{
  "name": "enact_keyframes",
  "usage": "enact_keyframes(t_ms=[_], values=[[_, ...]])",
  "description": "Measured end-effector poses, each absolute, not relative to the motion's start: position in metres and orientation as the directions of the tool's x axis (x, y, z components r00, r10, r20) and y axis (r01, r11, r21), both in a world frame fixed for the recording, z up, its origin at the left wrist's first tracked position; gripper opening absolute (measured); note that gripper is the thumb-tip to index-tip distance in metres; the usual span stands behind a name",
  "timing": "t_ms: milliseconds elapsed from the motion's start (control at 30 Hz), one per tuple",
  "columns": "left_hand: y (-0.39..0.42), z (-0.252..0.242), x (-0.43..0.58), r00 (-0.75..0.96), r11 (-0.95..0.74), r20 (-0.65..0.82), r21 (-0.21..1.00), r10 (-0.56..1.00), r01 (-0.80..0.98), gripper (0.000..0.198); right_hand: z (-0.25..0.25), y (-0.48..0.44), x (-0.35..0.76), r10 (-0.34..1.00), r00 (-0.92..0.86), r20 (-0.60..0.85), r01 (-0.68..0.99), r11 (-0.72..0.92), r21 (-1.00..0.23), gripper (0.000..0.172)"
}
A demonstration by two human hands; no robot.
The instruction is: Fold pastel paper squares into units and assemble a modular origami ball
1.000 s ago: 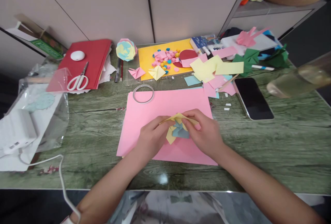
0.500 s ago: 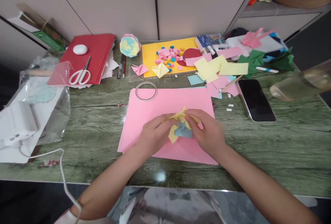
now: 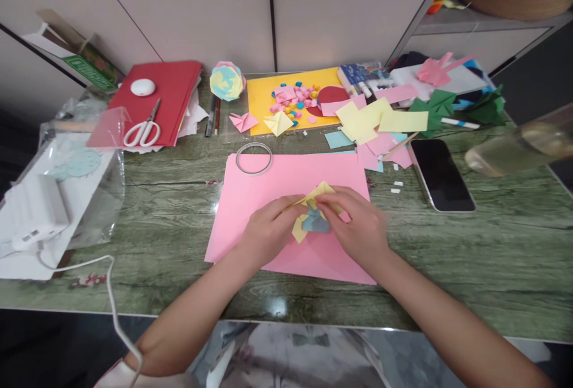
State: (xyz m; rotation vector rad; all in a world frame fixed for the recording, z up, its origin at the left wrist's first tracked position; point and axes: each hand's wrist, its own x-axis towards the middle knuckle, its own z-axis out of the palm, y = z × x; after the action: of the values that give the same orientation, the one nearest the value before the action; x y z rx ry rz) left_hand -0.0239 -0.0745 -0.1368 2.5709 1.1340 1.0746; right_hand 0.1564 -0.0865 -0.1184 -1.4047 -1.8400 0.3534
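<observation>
Between my hands is a folded paper piece (image 3: 316,221), yellow around a blue-grey middle, held over a stack of pink paper (image 3: 286,176). My left hand (image 3: 274,225) pinches its left side, thumb and fingers closed on a yellow flap. On the other side, my right hand (image 3: 358,218) grips the upper right of the same piece, covering part of it. A yellow point sticks up between the fingertips. A thin silver ring (image 3: 253,172) lies at the pink stack's upper left corner.
White-handled scissors (image 3: 142,133) rest on a red folder (image 3: 168,95). A finished paper ball (image 3: 227,81) stands behind. Loose yellow slips (image 3: 405,120), a phone (image 3: 442,176) and a bottle (image 3: 514,148) are at right. A white charger (image 3: 38,209) with a cable sits at left.
My right fingers have shifted slightly left and inward on the folded paper, and its yellow tip shows more above them. My left hand keeps its hold. The view has moved a little.
</observation>
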Motion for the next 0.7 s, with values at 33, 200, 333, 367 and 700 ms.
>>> enact_keyframes(t_ms=[33,200,333,367,700], values=[[-0.0742,-0.1366,-0.0237,0.463,-0.710,0.560,0.380,0.687,0.593,0.019,-0.1182,-0.0864,0.1562,0.913,-0.089,0.399,0.683,0.347,-0.643,0.015],[-0.0736,-0.1362,-0.0235,0.464,-0.700,0.542,0.396,0.701,0.594,0.020,-0.1169,-0.0861,0.1555,0.916,-0.120,0.384,0.669,0.360,-0.650,0.018],[-0.0744,-0.1362,-0.0234,0.454,-0.665,0.501,0.413,0.736,0.622,0.022,-0.1167,-0.0865,0.1552,0.912,-0.127,0.391,0.684,0.366,-0.631,0.018],[-0.0746,-0.1361,-0.0232,0.448,-0.656,0.494,0.419,0.745,0.628,0.022,-0.1169,-0.0866,0.1553,0.913,-0.130,0.388,0.687,0.365,-0.628,0.018],[-0.0736,-0.1317,-0.0192,0.389,-0.618,0.512,0.418,0.765,0.666,0.021,-0.1179,-0.0856,0.1565,0.899,-0.173,0.401,0.673,0.405,-0.619,0.019]])
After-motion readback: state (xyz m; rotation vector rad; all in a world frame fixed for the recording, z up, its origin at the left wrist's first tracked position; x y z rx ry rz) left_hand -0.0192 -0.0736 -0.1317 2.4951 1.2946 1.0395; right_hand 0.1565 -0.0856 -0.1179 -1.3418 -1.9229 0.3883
